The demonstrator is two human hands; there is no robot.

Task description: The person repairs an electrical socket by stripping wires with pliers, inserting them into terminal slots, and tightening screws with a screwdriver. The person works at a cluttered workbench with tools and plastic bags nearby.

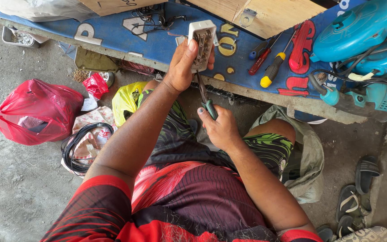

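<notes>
Hands raised over lap, before blue board (113,33). Left hand (182,67) fingers wrapped around white switch box (202,42), open side up. Right hand (220,127) fingers closed on green-handled screwdriver (207,101), tip at box underside. 2 more screwdrivers (267,62) on board.

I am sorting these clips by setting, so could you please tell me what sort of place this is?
Probably an informal repair spot at ground level: screwdrivers and a teal power tool lie on a low blue board, and plastic bags sit on the bare concrete floor.
</notes>
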